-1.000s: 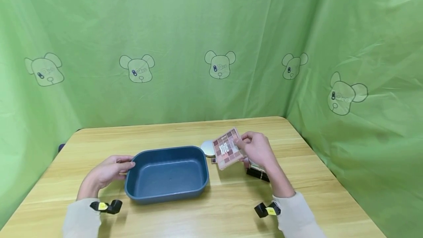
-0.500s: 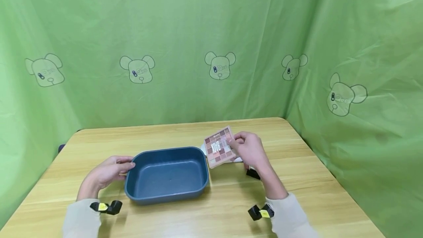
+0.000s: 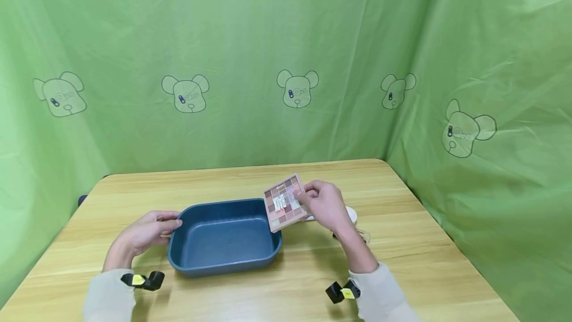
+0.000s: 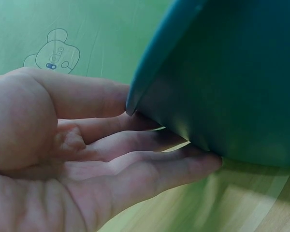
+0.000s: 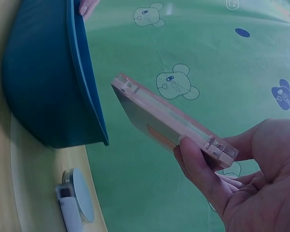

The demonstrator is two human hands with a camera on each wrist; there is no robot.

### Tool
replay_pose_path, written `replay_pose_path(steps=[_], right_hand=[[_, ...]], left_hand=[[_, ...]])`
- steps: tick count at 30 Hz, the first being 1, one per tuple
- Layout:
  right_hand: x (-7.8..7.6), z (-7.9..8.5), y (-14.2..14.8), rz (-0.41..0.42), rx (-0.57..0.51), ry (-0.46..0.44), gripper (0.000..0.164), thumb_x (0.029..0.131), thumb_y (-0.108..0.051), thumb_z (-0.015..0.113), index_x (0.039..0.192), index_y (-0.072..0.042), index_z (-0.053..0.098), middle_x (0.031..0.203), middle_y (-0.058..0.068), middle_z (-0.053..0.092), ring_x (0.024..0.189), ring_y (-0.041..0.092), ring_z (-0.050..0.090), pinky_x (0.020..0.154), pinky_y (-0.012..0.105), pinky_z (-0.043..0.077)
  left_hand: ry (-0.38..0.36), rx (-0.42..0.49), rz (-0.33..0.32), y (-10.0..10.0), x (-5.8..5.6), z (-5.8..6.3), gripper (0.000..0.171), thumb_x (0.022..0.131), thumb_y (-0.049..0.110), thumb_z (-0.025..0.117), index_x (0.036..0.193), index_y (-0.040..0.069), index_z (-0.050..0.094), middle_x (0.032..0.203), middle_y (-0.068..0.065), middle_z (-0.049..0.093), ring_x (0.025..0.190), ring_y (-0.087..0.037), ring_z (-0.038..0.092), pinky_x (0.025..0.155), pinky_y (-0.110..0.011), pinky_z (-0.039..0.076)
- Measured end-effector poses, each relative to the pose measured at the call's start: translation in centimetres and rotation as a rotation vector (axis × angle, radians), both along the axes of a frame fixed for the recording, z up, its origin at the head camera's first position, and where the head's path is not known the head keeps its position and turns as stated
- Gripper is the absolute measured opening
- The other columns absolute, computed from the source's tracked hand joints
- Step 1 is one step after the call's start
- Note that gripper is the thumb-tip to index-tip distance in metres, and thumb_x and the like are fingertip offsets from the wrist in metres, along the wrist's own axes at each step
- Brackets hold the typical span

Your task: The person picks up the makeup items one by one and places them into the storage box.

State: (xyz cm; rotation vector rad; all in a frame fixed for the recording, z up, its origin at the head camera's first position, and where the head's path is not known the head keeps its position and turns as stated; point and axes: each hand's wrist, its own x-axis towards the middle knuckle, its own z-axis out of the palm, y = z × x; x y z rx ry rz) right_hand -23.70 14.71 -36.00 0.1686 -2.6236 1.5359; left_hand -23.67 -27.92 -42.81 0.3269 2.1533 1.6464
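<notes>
Now, the palette (image 3: 278,208): it hangs tilted at the right far corner of the blue bin (image 3: 225,266), above the rim, lettered face up; how far it reaches over the mouth, we cannot quite tell from these angles.
Right hand (image 3: 322,203): thumb and fingers pinch the palette by its right edge.
Left hand (image 3: 149,230): thumb at the left rim, fingers against the outer wall beneath it, holding the blue bin on the table (image 3: 232,298).
Right of the bin: we see a pale disc (image 5: 84,194) on the table, and farther right a white round thing (image 3: 352,214) just beside the right wrist.
Step in hand: we judge this a carry of the palette to the bin, not yet a release.
Next move: to us it calls for more travel left, clear of the rim, then levelling the palette before the pinch loosens.
</notes>
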Motion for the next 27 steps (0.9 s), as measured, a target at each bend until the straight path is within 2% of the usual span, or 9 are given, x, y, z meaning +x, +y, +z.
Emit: replay_pose_path(steps=[11,15,21,27], right_hand=[[0.2,-0.3,-1.5,0.028,-0.048,-0.042,0.021,0.095,-0.016,0.071,0.105,0.002,0.070,0.084,0.011,0.073,0.060,0.019,0.068,0.056,0.038,0.062],[0.3,-0.4,-2.0,0.032,-0.035,-0.033,0.021,0.094,-0.018,0.071,0.104,0.001,0.071,0.085,0.010,0.074,0.059,0.019,0.068,0.053,0.035,0.060],[0.5,-0.5,-2.8,0.057,-0.043,-0.040,0.022,0.095,-0.019,0.071,0.105,0.000,0.070,0.083,0.009,0.074,0.057,0.020,0.069,0.052,0.036,0.059],[0.7,-0.4,-3.8,0.088,-0.052,-0.057,0.021,0.096,-0.017,0.069,0.106,0.001,0.069,0.082,0.008,0.073,0.059,0.019,0.069,0.052,0.032,0.058]], left_hand=[[-0.002,-0.005,0.010,-0.2,-0.2,-0.3,0.055,0.106,0.016,0.051,0.143,-0.022,0.035,0.136,-0.031,0.058,0.123,-0.030,0.061,0.102,-0.049,0.056],[-0.002,-0.009,0.012,-0.1,-0.2,-0.3,0.056,0.106,0.016,0.051,0.143,-0.022,0.035,0.137,-0.032,0.057,0.123,-0.031,0.061,0.102,-0.049,0.056],[0.000,-0.009,0.009,-0.1,-0.1,-0.2,0.056,0.106,0.015,0.051,0.143,-0.023,0.034,0.139,-0.035,0.054,0.125,-0.033,0.060,0.103,-0.050,0.055],[-0.005,-0.006,0.007,-0.1,-0.1,-0.2,0.056,0.106,0.015,0.050,0.143,-0.023,0.034,0.137,-0.033,0.056,0.122,-0.029,0.061,0.102,-0.048,0.056]])
